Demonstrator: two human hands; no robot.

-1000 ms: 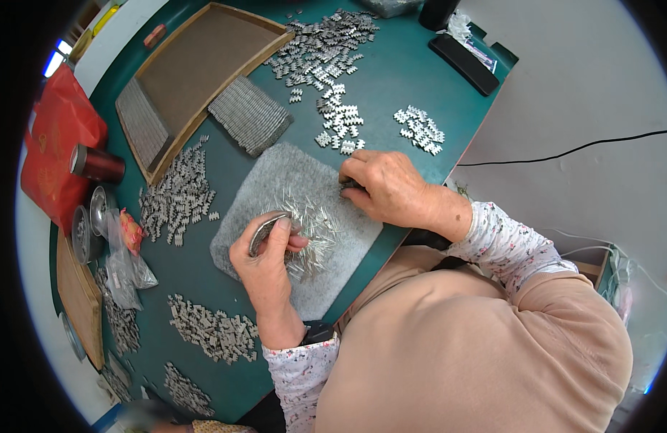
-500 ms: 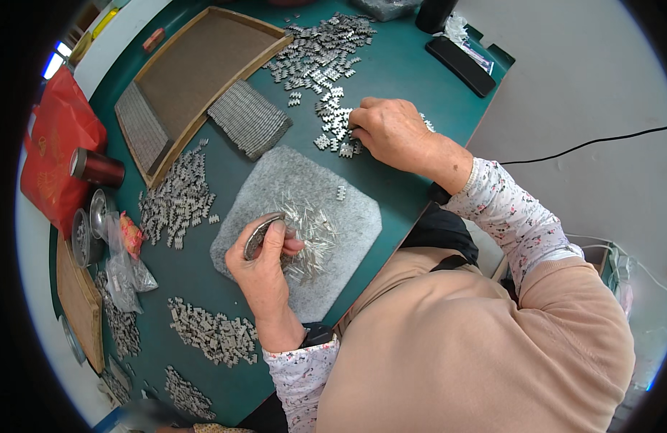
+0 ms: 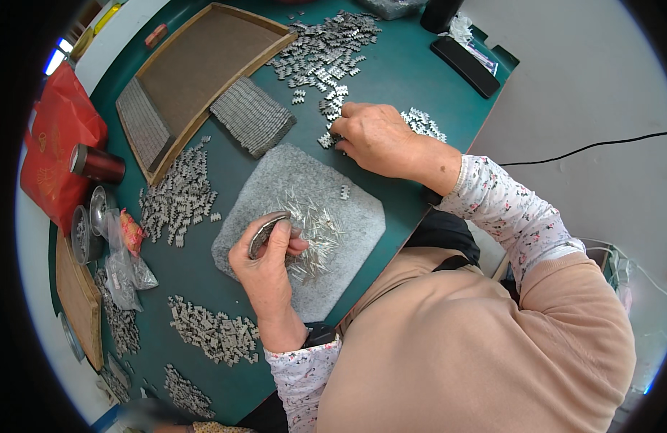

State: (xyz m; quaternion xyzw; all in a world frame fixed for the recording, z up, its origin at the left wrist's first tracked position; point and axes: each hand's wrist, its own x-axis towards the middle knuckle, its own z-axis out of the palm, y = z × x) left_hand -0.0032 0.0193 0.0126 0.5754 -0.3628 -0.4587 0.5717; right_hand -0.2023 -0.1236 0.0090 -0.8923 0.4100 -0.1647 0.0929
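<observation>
My left hand [image 3: 270, 268] is closed around a curved strip of dark metal links [image 3: 264, 232], held above a grey felt mat [image 3: 265, 180]. Beside its fingers, thin silvery pins [image 3: 320, 232] lie scattered over the mat. One small link piece [image 3: 345, 192] rests alone on the felt, apart from the pins. Beyond the mat, my right hand [image 3: 382, 141] reaches down to the near end of a long pile of toothed metal link pieces [image 3: 326, 54]. Its fingers are bent and drawn in toward the thumb; anything between the fingertips is hidden.
A wooden-framed tray [image 3: 203, 54] stands at the back, with a block of packed links [image 3: 252, 115] against its edge. More link piles [image 3: 212, 330] lie on the green table [image 3: 196, 270]. Left are a red bag [image 3: 63, 144] and dark red flask [image 3: 99, 164]; far right, a phone [image 3: 464, 66].
My right hand has shifted slightly left and toward me along the link pile, uncovering pieces to its right. My left hand keeps hold of the strip over the mat.
</observation>
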